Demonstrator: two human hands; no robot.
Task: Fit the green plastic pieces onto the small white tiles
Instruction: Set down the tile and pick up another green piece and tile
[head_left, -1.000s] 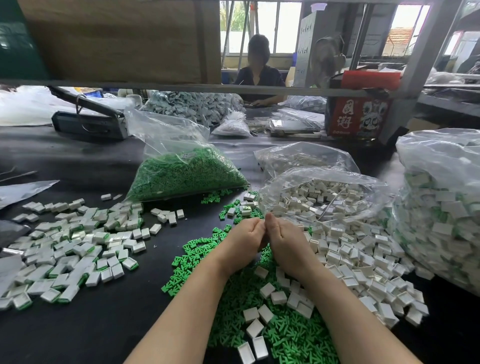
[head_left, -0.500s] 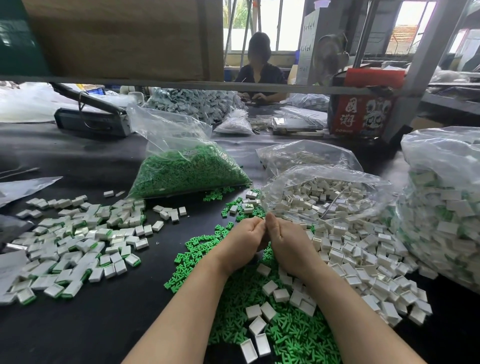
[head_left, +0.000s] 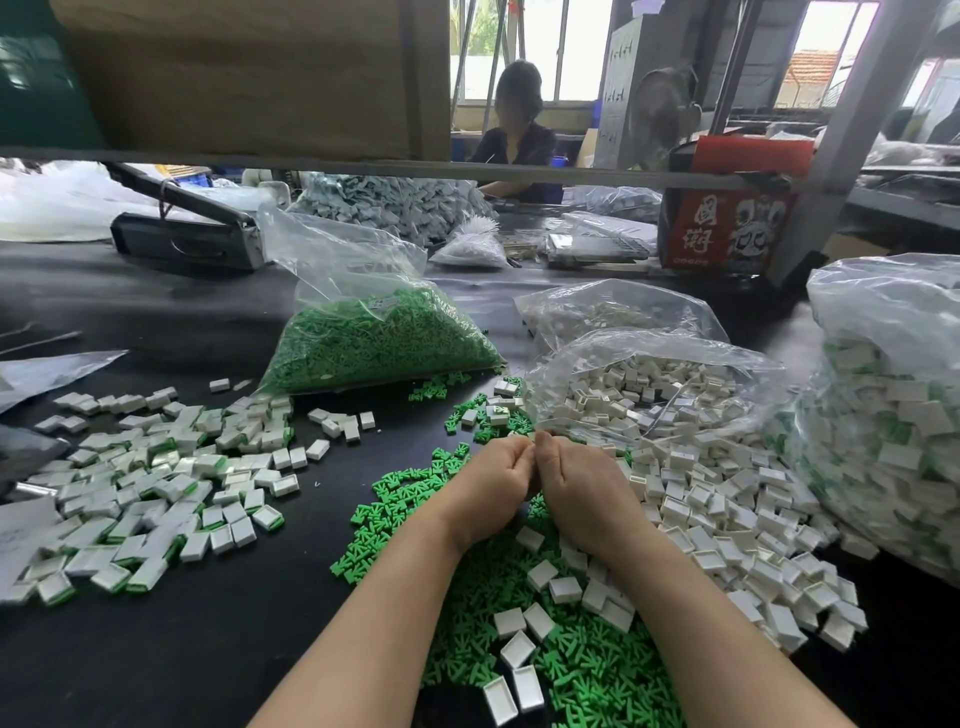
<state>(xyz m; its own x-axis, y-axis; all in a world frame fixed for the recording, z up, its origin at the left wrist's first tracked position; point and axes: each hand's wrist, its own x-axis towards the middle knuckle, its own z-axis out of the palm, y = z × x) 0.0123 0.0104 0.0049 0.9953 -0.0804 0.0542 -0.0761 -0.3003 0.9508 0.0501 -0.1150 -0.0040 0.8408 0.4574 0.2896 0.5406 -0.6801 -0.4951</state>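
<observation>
My left hand (head_left: 496, 480) and my right hand (head_left: 582, 488) are curled shut and pressed together fingertip to fingertip above the middle of the table. They pinch one small piece between them, mostly hidden by the fingers. Loose green plastic pieces (head_left: 587, 670) are heaped under my wrists, with a few white tiles (head_left: 540, 621) on top. A big spill of empty white tiles (head_left: 727, 499) lies to the right. Tiles with green fitted (head_left: 156, 488) are spread on the left.
An open bag of green pieces (head_left: 374, 343) stands behind my hands, and an open bag of white tiles (head_left: 654, 389) to its right. A large full bag (head_left: 893, 415) fills the right edge. A person (head_left: 519, 130) sits at the far side. The black table top (head_left: 208, 649) shows at front left.
Both hands stay pressed together in the same place. Only the camera view has shifted slightly.
</observation>
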